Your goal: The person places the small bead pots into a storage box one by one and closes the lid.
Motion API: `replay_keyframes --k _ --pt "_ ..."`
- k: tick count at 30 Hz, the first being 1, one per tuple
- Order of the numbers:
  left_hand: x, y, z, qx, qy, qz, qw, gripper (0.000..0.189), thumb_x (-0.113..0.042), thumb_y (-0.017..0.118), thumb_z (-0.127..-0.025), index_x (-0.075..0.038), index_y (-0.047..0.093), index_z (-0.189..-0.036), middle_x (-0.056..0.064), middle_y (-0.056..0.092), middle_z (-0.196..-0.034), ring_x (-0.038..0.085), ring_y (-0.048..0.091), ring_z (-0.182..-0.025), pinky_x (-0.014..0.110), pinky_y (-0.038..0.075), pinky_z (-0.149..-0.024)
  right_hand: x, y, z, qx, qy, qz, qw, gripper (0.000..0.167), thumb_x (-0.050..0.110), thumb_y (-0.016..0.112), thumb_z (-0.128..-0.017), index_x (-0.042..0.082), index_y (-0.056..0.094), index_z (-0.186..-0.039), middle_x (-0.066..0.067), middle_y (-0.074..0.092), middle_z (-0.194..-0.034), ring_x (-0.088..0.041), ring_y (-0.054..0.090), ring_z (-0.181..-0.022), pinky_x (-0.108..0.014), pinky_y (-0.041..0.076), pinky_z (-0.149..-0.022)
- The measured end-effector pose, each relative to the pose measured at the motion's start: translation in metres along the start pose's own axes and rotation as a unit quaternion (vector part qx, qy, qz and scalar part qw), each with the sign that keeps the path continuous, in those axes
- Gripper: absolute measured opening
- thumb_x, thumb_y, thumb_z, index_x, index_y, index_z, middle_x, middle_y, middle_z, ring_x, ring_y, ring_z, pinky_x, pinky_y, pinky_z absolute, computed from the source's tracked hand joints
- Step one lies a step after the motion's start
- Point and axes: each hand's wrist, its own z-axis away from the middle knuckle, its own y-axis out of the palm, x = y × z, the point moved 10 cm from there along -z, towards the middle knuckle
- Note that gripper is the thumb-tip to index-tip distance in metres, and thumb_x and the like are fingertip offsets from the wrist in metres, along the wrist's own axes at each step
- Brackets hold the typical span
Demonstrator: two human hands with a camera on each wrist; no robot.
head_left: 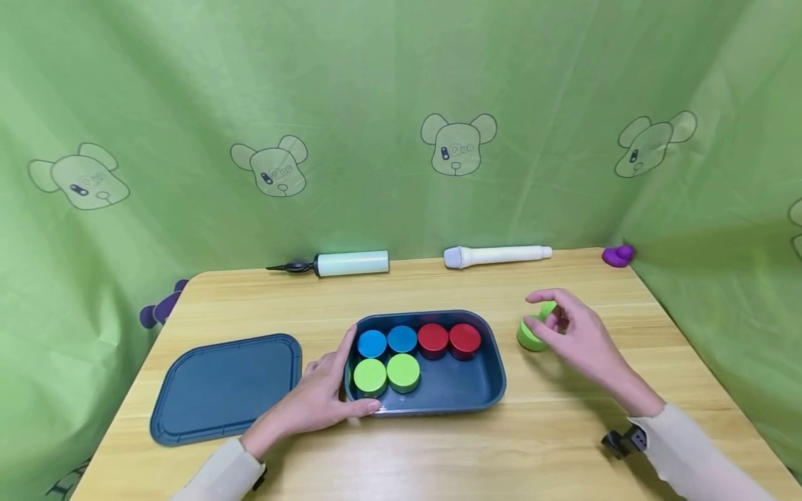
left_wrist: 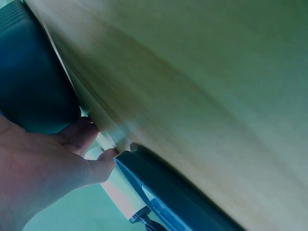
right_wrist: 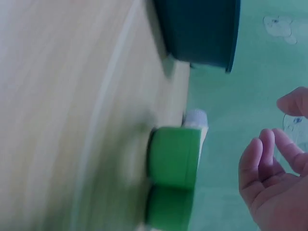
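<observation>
A dark blue open box (head_left: 460,390) holds two blue round pieces (head_left: 372,343), two red ones (head_left: 433,339) and two light green ones (head_left: 404,372). My left hand (head_left: 322,390) grips the box's left end, its thumb at the front rim and its index finger along the left side. Two more green round pieces (right_wrist: 173,156) stand side by side on the table to the right of the box. Above them in the head view is my right hand (head_left: 573,334), thumb and index finger apart. The right wrist view shows a gap between that hand and the pieces.
A flat dark blue lid (head_left: 228,386) lies left of the box. Along the table's back edge are a pale hand pump (head_left: 353,263), a white microphone-shaped stick (head_left: 501,255) and a purple object (head_left: 618,255). Green printed cloth (head_left: 376,83) hangs behind and at both sides.
</observation>
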Motion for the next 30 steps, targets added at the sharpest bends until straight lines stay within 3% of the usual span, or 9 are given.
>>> replay_keyframes --k 5,12,21,30 --pt "-0.001 0.000 0.000 0.001 0.001 0.001 1.0000 0.127 -0.065 0.083 -0.091 -0.031 -0.006 -0.177 0.007 0.035 -0.175 0.037 0.035 -0.157 0.064 0.022 -0.124 -0.015 -0.009 0.002 -0.005 -0.011 0.006 0.9999 0.037 0.017 0.080 -0.103 0.011 0.068 -0.137 -0.007 0.062 -0.085 -0.019 0.056 -0.076 -0.024 0.045 -0.067" --pt "-0.002 -0.001 0.001 0.002 0.006 0.005 1.0000 0.125 -0.065 0.081 -0.093 -0.029 -0.004 -0.177 0.010 0.035 -0.175 0.042 0.036 -0.156 0.069 0.022 -0.123 -0.044 -0.018 0.004 0.008 0.018 0.035 0.9992 0.046 0.015 0.077 -0.103 0.012 0.063 -0.146 -0.008 0.061 -0.092 -0.018 0.056 -0.077 -0.028 0.048 -0.065" --pt "-0.002 -0.001 0.001 -0.001 0.008 0.005 1.0000 0.125 -0.062 0.082 -0.093 -0.028 -0.003 -0.177 0.010 0.035 -0.174 0.041 0.037 -0.155 0.069 0.023 -0.122 -0.058 -0.021 0.001 0.007 -0.007 0.045 0.9989 0.057 0.010 0.083 -0.096 0.006 0.061 -0.149 -0.016 0.060 -0.124 -0.016 0.058 -0.080 -0.026 0.051 -0.064" --pt "-0.001 0.000 0.001 -0.002 0.006 0.007 1.0000 0.124 -0.061 0.083 -0.093 -0.030 -0.003 -0.177 0.008 0.034 -0.175 0.041 0.035 -0.156 0.069 0.022 -0.123 -0.078 -0.017 0.000 0.046 0.004 0.037 0.9982 0.070 0.001 0.081 -0.092 0.005 0.054 -0.156 -0.020 0.056 -0.136 -0.016 0.056 -0.080 -0.028 0.051 -0.061"
